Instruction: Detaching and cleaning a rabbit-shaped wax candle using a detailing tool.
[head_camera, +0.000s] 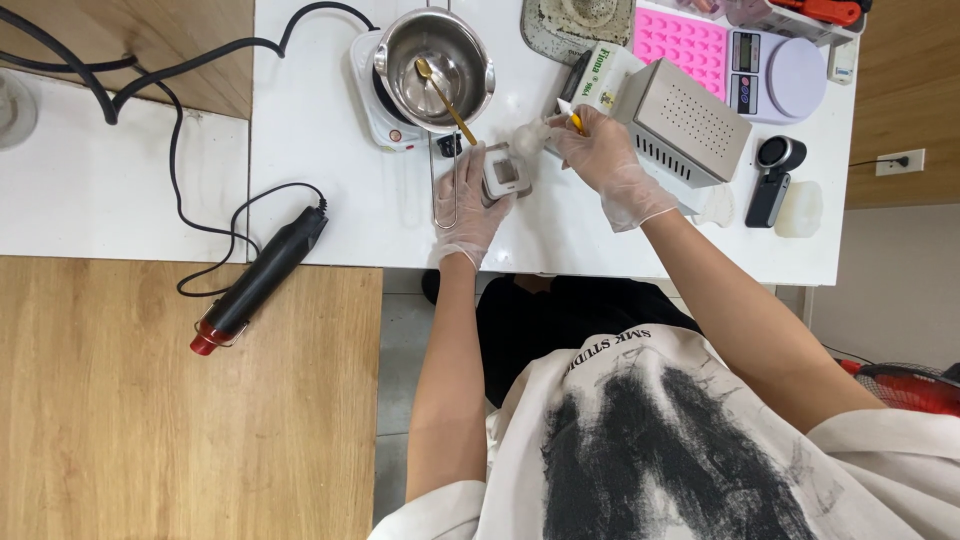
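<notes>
While left hand (468, 200) steadies mould (505, 175), right hand (600, 152) pinches tool (570, 115).

Your way ahead is blocked by the pot (437, 65) on its hotplate (378, 95) and the perforated metal box (685, 120); bare table (310, 150) lies open leftward.

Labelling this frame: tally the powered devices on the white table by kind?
Black heat gun: 1
White hot plate, under the steel pot: 1
Digital scale: 1
Total: 3
Not counted: the perforated metal box; no cord shows on it.
</notes>
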